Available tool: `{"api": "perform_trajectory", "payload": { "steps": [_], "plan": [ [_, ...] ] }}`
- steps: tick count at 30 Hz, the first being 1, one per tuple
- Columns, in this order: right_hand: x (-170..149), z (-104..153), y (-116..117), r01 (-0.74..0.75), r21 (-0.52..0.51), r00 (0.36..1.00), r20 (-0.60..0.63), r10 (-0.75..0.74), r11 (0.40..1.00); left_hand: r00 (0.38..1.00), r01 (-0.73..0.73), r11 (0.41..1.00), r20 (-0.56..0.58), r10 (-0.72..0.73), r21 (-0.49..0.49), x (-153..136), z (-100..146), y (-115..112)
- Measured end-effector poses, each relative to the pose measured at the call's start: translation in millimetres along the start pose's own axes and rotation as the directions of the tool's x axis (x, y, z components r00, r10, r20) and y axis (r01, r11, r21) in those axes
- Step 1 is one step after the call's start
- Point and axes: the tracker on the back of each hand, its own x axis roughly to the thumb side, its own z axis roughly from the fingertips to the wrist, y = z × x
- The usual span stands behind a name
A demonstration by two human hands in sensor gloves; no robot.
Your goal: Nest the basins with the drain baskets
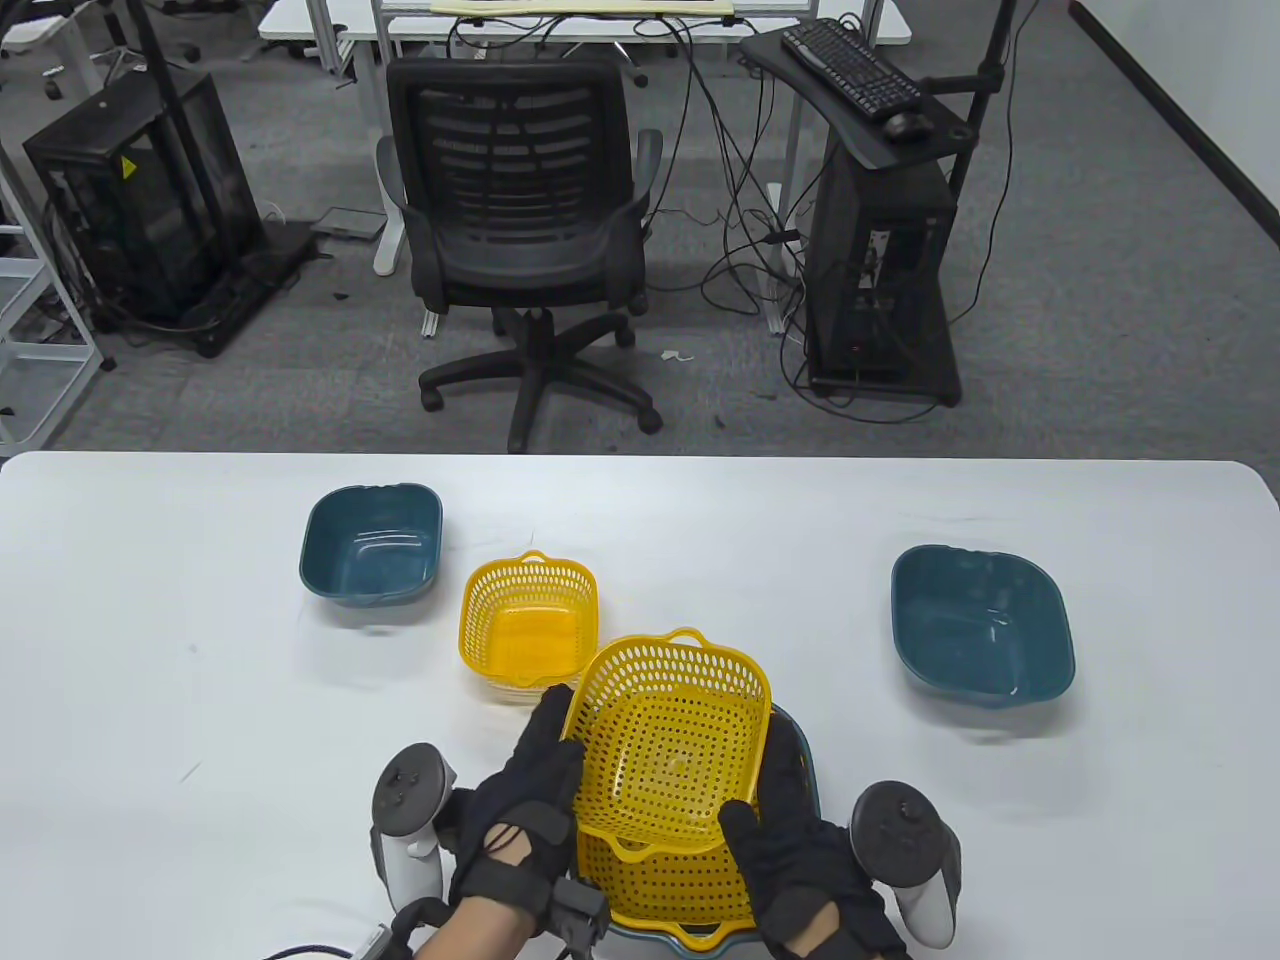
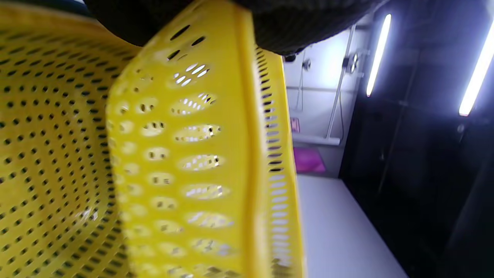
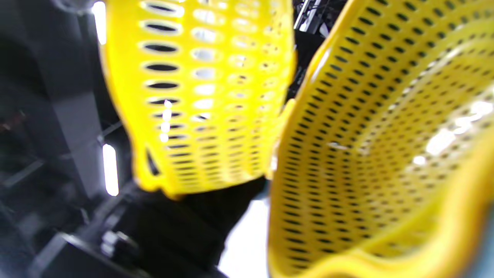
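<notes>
Yellow basket (image 1: 672, 745) between both hands (tilted, above another basket (image 1: 672, 885))

We are in an office or lab workspace. Beyond our white counter (image 1: 150, 620) we see grey carpet, a black mesh office chair (image 1: 520, 220), a stand carrying a keyboard (image 1: 850, 62) and mouse (image 1: 907, 124), a computer tower (image 1: 880, 270) trailing cables, a black equipment rack (image 1: 140, 210), and white desks (image 1: 600, 15) behind.
</notes>
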Motion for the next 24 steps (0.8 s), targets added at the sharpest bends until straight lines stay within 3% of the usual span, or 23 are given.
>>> {"api": "perform_trajectory", "payload": {
  "steps": [4, 9, 15, 20, 24],
  "plan": [
    [2, 2, -12, -0.024, -0.039, 1.000, -0.015, 0.024, 0.999, 0.994, 0.106, 0.990, 0.026, -0.104, -0.089, 5, 0, -11],
    [-3, 6, -23, 0.008, -0.174, 0.999, -0.045, -0.016, 0.985, 0.940, 0.336, 0.930, 0.111, -0.322, -0.152, 14, 7, -30],
    [-6, 10, -41, -0.078, -0.362, 0.997, -0.055, 0.062, 0.929, 0.933, 0.348, 0.920, 0.164, -0.320, -0.181, 15, 11, -41],
    [-1, 14, -63, -0.132, -0.478, 0.990, -0.029, 0.135, 0.868, 0.962, 0.257, 0.937, 0.152, -0.226, -0.235, 10, 7, -40],
    [4, 14, -79, -0.216, -0.488, 0.973, -0.032, 0.229, 0.846, 0.975, 0.190, 0.946, 0.164, -0.150, -0.262, 11, 6, -39]
  ]
}}
